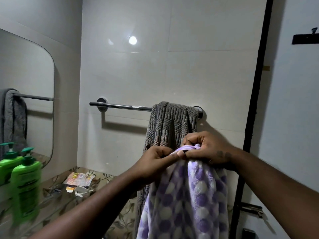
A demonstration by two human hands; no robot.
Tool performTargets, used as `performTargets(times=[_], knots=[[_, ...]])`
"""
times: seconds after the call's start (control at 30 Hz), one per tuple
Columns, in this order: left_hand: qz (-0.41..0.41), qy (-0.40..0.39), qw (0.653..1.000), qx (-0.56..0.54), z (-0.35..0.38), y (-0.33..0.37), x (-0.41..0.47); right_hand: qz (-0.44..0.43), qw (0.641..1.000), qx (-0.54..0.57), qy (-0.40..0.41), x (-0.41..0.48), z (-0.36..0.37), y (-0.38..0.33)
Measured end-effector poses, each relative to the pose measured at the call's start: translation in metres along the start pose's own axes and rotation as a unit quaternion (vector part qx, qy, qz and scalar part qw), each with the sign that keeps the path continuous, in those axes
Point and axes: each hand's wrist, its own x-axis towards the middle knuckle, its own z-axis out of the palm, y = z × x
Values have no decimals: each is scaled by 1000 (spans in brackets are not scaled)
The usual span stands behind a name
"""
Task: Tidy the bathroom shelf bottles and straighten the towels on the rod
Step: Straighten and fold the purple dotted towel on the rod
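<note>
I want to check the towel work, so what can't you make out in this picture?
Head view only:
- Purple checked towel: top edge bunched inside left hand and right hand; bottom cut off by frame.
- Grey towel: lower part hidden behind it.
- Green pump bottles: labels blurred.
- Packets on counter: print too small.

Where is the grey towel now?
The grey towel hangs on the right end of the rod, just behind both hands holding the purple dotted towel.

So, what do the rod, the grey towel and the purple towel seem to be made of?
Rod: polished, chrome-like metal, judging by its bright mirror glints. Grey towel: thick terry-like cloth, matte, with raised ribbed blocks. Purple towel: softer woven cloth, matte, with purple and white dots; the fibre cannot be told.
</note>
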Motion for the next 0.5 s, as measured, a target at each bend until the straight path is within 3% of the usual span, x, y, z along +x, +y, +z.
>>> performTargets(times=[0.1, 0.23, 0.5], knots=[[-70, -20, 997, 4, -5, -11, -6, 7, 999, 37, 32, -2, -1, 8], [-116, 17, 989, 95, -16, -23, -10, 26, 988, 87, 122, -5, -13, 18], [-72, -47, 981, 173, -31, -27, -7, 36, 991, 78, 103, -8, -17, 24]])
